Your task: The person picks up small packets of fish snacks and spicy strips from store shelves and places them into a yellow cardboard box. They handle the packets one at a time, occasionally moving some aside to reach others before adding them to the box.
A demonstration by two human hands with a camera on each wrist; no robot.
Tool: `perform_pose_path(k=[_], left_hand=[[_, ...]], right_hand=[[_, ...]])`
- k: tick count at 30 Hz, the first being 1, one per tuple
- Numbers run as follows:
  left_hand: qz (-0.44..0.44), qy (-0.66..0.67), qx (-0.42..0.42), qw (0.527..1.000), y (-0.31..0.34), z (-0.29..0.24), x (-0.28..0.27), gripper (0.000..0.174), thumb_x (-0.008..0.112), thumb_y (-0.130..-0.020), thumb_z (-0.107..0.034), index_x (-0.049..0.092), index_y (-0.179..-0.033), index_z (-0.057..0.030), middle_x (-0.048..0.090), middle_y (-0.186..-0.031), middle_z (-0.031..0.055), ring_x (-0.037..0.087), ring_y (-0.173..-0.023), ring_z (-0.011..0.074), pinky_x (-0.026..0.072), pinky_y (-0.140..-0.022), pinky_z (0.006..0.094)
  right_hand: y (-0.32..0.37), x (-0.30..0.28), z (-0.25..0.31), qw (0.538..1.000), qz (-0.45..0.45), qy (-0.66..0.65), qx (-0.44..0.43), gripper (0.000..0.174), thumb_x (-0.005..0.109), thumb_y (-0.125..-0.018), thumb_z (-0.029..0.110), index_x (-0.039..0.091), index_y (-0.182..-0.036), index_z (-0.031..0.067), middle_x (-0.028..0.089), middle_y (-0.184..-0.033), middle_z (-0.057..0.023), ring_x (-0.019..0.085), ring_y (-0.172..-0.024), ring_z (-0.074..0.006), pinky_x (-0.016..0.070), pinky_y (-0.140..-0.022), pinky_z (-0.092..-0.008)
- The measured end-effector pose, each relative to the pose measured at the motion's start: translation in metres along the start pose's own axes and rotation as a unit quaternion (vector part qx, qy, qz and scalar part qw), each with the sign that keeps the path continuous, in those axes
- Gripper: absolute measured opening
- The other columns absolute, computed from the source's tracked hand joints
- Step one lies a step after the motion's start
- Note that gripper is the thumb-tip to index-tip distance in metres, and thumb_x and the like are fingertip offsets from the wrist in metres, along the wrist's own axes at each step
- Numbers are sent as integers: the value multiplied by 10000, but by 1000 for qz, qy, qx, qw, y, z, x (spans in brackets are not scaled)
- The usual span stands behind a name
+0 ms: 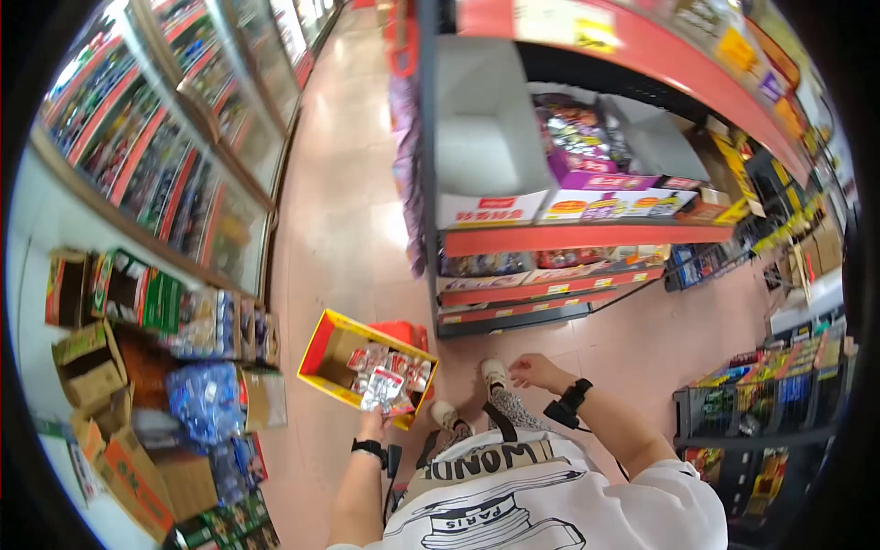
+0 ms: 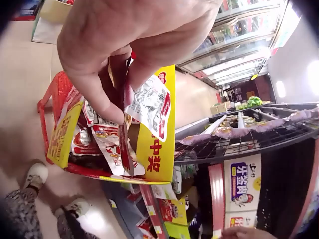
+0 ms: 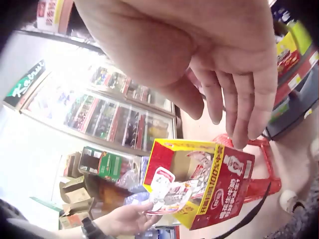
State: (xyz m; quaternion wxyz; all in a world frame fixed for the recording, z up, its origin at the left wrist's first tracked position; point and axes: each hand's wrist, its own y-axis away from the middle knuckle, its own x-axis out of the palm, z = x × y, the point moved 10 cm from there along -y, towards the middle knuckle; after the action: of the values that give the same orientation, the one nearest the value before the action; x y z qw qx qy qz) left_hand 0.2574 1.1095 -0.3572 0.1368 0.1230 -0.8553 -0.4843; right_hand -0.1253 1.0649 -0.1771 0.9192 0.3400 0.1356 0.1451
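My left hand (image 1: 373, 427) pinches a silver-and-white snack packet (image 1: 383, 389) between thumb and fingers, over the near end of a yellow-and-red cardboard box (image 1: 320, 353). In the left wrist view, the silver packet (image 2: 152, 108) hangs beside a second packet (image 2: 125, 149) seen edge-on under the fingers. More red-and-white snack packets (image 3: 200, 169) lie inside the box, bunched toward one end. My right hand (image 1: 543, 373) hangs in the air to the right of the box, holding nothing. Its fingers (image 3: 242, 99) are loosely extended in the right wrist view.
The box rests on a red plastic stand (image 3: 264, 167) on the floor, close to my feet. Shelves with snack boxes (image 1: 495, 209) rise ahead on the right. Glass-door coolers (image 1: 197, 137) line the left, with cardboard cartons (image 1: 90, 365) and blue-wrapped bottles (image 1: 205, 403) below.
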Motion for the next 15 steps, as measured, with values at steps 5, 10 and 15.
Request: perform_pose_path(k=[5,10,15], left_hand=[[27,18,-61,998,-18,19,8,192,394,-851,-116,464,-1030,-123,572,-817,76,577,-716,202,490,-620,343],[1,-68,-53,996,2,4,6,229,522,-824,-169,386,-1006,-141,515,-865,89,521,-803,251,463,-630,400],[-43,-72,-2,996,36,-24,12,287,508,-812,-147,410,-1082,-159,496,-939,70,512,-840,262,428,-747,453]], right_hand=[[47,-44,-11,992,-89,-83,32,215,540,-827,147,539,-992,8,603,-859,-88,613,-733,-161,485,-618,-251],[74,-62,7,991,-113,-69,-2,205,547,-823,135,545,-981,5,603,-853,-75,602,-736,-144,471,-624,-248],[68,-76,31,991,-111,20,-77,184,570,-806,127,560,-952,16,601,-819,-65,585,-715,-131,465,-628,-254]])
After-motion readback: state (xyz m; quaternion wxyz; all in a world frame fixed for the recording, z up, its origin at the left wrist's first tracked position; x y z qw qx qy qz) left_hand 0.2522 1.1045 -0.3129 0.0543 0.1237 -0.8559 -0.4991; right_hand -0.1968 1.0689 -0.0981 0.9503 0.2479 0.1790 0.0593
